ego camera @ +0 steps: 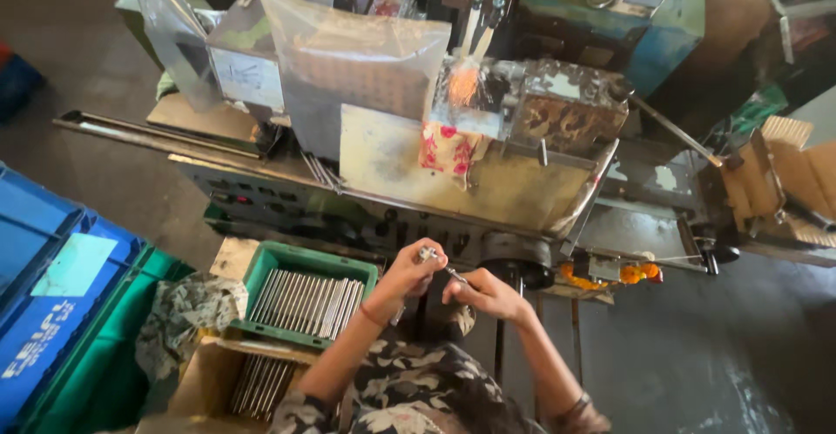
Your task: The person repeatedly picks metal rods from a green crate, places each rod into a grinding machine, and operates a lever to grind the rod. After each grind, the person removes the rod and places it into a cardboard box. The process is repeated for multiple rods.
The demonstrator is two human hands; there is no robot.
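Note:
My left hand (409, 270) and my right hand (477, 293) meet in front of the machine, just below its sloped metal tray (488, 192). Between them they hold a thin shiny metal rod (442, 265): the left fingers pinch its upper end, the right fingers grip its lower end. A green crate (261, 279) filled with several similar metal rods (305, 302) lies just left of my left forearm. Below it a cardboard box (209, 375) holds more rods.
A large worn metal machine (557, 112) with clear plastic guards (348, 60) fills the upper view. Blue crates (52, 295) stand at the left, a patterned cloth (178, 312) beside them. Cardboard (784, 173) sits at the right, orange flowers (631, 272) near the machine's base.

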